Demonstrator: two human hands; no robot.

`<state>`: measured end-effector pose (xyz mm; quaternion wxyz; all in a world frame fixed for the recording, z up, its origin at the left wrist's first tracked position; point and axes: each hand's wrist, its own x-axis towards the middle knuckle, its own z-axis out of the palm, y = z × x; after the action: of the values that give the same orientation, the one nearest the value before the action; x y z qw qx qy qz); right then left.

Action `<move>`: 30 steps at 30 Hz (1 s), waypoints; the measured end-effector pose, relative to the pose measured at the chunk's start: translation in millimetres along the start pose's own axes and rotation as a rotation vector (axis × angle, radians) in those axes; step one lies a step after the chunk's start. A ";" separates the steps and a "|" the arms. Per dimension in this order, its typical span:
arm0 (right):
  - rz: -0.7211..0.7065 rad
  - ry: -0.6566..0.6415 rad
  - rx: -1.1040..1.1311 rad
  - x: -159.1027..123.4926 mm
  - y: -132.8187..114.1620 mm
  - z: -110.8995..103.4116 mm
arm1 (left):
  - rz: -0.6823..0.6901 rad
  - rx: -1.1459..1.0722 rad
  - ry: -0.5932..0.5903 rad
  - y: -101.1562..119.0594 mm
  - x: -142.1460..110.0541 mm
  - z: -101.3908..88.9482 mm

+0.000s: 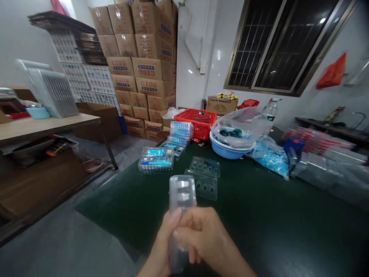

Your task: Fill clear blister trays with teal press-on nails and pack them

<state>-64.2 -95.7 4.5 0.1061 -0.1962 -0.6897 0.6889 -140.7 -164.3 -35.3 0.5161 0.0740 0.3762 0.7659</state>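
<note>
A clear plastic blister tray [182, 192] stands up from my hands above the green table, blurred along its lower part. My left hand [165, 234] grips it from the left side, thumb along its face. My right hand [203, 232] is closed at its right edge, with thumb and fingers pinched against the plastic. Just beyond lies an open clear blister shell [203, 184] with moulded hollows. To its left sits a stack of filled clear packs [157, 158] with blue contents.
More filled packs [180, 132] are piled behind, beside a red basket [198, 119]. A blue basin [230, 150] holds a plastic bag, with a bag of blue pieces [269, 154] next to it. Clear trays [319, 169] cover the right side. The green table [259, 215] ends on the left above the floor.
</note>
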 end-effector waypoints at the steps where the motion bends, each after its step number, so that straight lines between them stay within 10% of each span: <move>1: 0.016 -0.016 0.028 0.8 3.4 -2.5 | -0.011 0.001 -0.031 -1.9 0.4 -1.7; 30: 0.048 -0.041 -0.013 -4.4 6.5 -4.2 | 0.043 0.081 -0.119 -4.5 -7.3 0.1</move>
<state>-57.6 -93.9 -1.3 0.0741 -0.1992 -0.6915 0.6904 -134.0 -169.6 -36.1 0.5177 0.1482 0.3737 0.7552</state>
